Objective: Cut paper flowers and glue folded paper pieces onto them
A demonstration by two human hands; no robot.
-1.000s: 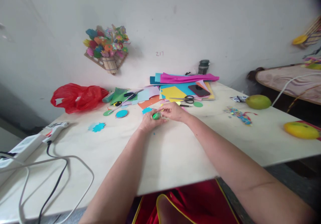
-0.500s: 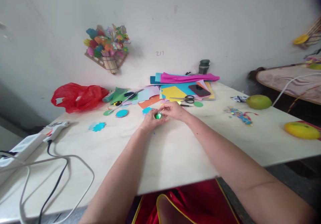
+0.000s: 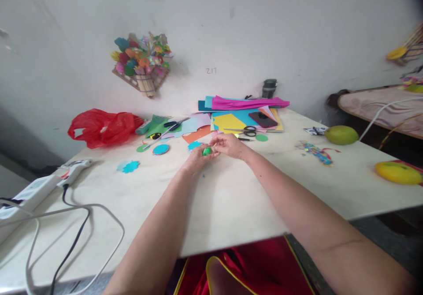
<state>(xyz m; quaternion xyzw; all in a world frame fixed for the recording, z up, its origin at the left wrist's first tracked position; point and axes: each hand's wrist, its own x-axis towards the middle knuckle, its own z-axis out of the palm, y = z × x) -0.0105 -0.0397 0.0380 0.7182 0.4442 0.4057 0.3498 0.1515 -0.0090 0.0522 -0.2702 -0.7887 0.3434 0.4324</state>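
A red bag (image 3: 104, 129) was seen at the left, then a blue paper flower (image 3: 130, 166). By the left hand (image 3: 197, 158), a small green piece (image 3: 207, 151) was grasped over the table (image 3: 231, 207). The right hand's (image 3: 229, 146) fingers were bent beside it; whether anything was pinched could not be told. Scissors (image 3: 250, 131) were seen beyond.

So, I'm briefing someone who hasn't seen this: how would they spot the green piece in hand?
Start at the white table; look midway across, just before the coloured papers. The small green piece is in the left hand, with the right hand close beside it. Unlike the flat green circles lying on either side, it is held.
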